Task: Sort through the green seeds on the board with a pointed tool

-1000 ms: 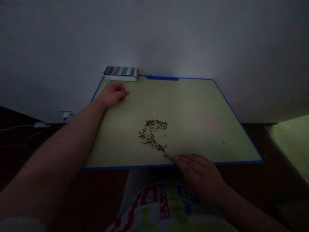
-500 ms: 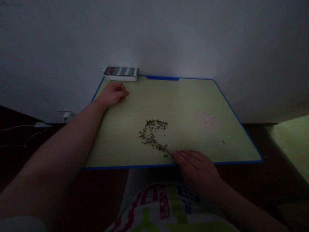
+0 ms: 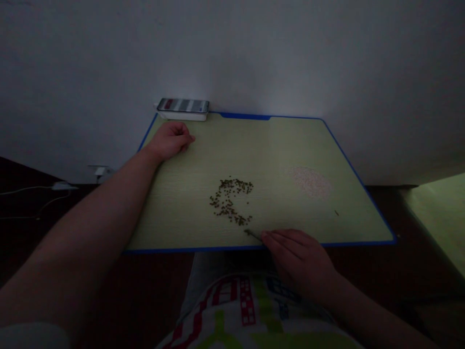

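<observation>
dark grains (image 3: pixel 227 211) are seen from the head camera, scattered on the middle of the pale table (image 3: pixel 279 140), toward its near side, in a loose curve that is left open on the right. a thin tool (image 3: pixel 256 236) is pinched between the thumb and fingers of the right hand (image 3: pixel 301 254), which is placed over the near blue edge. the tool's tip is pointed left, just below the lower end of the curve; whether any grains are touched by it cannot be told. the left hand (image 3: pixel 172 140) is rested near the far left corner with its fingers curled in; whether anything is held inside cannot be told. behind it a phone (image 3: pixel 183 105) is propped on a white box (image 3: pixel 187 117). pale grains (image 3: pixel 311 182) are spread in a patch on the right, well apart from the dark ones, with a small brown sliver (image 3: pixel 336 213) near them.

grains could be flicked over the near edge onto the lap (image 3: pixel 247 305) if the tip were swept too hard so close to it. the two kinds could be mixed by a wide push to the right. in such dim light, stray grains could easily be missed.
</observation>
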`<control>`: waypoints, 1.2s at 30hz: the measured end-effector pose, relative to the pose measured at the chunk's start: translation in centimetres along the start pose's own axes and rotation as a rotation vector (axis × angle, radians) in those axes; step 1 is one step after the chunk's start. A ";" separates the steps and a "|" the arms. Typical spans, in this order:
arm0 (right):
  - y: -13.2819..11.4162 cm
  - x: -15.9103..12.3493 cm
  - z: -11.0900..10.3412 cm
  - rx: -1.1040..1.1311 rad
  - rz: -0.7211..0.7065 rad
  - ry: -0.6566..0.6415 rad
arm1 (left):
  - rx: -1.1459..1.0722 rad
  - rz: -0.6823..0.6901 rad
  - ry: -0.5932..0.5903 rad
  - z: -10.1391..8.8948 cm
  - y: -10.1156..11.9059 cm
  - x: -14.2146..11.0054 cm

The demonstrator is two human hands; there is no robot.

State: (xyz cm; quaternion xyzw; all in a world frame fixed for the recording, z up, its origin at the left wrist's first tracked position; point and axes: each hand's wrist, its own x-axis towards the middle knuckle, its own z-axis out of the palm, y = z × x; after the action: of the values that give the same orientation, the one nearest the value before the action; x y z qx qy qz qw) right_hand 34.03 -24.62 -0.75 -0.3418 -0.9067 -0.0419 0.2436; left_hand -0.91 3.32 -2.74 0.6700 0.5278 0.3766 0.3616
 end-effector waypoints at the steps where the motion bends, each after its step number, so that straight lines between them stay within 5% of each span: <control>1: 0.0 0.1 0.0 -0.005 0.001 0.002 | 0.003 -0.002 0.002 0.0 0.0 0.0; 17: -1.3 0.9 0.6 -0.005 -0.017 -0.040 | 0.030 -0.036 0.015 -0.1 0.5 -0.2; 36: 0.2 0.0 0.2 0.005 -0.010 -0.029 | 0.006 -0.007 0.006 -0.1 -0.1 0.0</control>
State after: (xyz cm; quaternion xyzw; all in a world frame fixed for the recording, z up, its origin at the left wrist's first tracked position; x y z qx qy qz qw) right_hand 34.07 -24.39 -0.94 -0.3372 -0.9119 -0.0358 0.2310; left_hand -0.99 3.39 -2.78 0.6681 0.5324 0.3756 0.3594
